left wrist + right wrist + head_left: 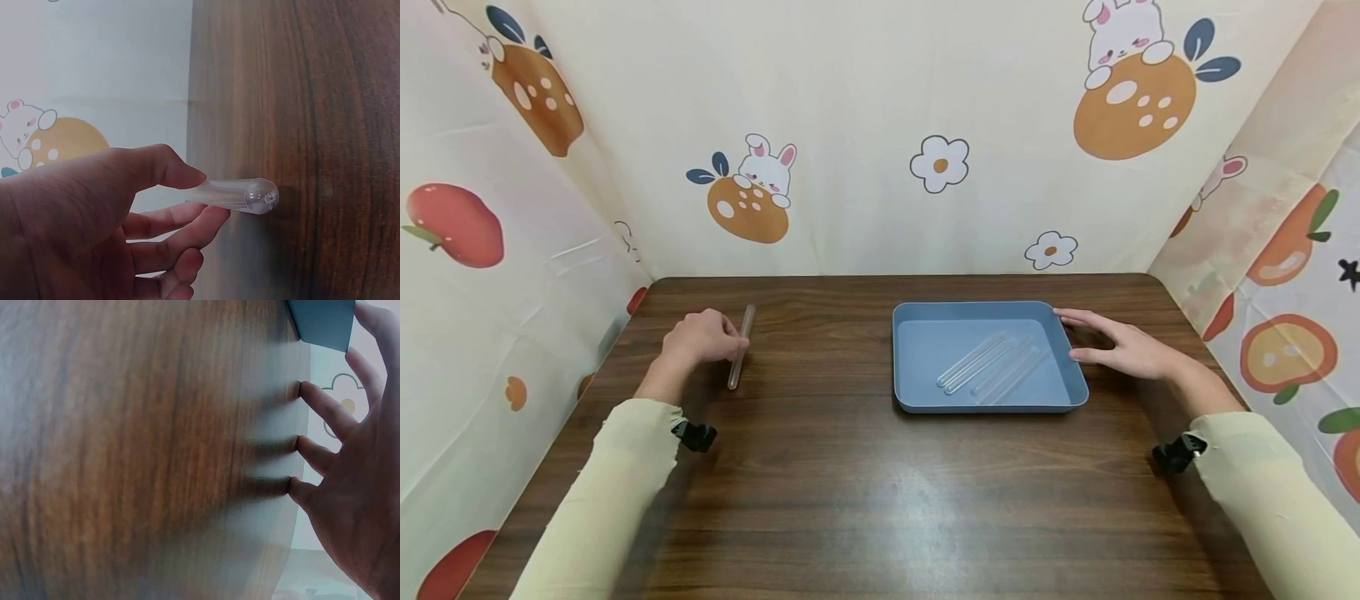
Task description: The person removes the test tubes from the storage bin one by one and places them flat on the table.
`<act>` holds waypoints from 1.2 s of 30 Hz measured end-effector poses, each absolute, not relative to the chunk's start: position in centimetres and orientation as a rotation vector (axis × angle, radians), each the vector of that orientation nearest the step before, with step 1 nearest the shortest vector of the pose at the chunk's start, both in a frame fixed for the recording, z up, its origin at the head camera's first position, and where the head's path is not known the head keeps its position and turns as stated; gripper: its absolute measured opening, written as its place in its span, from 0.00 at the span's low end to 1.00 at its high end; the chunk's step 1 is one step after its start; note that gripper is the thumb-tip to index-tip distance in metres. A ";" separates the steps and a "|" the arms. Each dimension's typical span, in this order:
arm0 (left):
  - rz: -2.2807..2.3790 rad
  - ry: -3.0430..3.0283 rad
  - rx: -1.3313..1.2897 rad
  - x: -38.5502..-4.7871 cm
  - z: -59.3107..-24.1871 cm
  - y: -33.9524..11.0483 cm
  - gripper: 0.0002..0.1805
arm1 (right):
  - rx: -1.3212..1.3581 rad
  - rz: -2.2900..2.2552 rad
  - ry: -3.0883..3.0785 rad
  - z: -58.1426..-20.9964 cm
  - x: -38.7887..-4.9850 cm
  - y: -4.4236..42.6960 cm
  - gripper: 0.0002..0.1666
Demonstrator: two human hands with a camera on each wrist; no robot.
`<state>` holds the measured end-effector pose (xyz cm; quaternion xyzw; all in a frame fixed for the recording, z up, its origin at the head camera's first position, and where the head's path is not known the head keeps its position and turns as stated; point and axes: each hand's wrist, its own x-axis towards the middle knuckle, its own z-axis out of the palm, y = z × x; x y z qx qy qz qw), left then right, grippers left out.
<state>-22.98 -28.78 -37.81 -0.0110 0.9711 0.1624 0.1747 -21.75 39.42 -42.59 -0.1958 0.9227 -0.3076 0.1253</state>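
Though see-thru, tube (232, 194) in L hand (702, 337), btwn thumb & fingertips

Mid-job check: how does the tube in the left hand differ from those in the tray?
The held tube is pinched by the left hand; no hand touches the tray tubes. The held tube is single; the tray tubes lie grouped inside the blue tray. Seen from the head, the held tube runs steeper than the tray tubes. All are clear and slim.
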 end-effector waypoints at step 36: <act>0.412 2.754 -0.098 -22.6 -38.5 -28.9 0.21 | -0.553 -0.899 2.677 -42.6 -21.8 39.4 0.49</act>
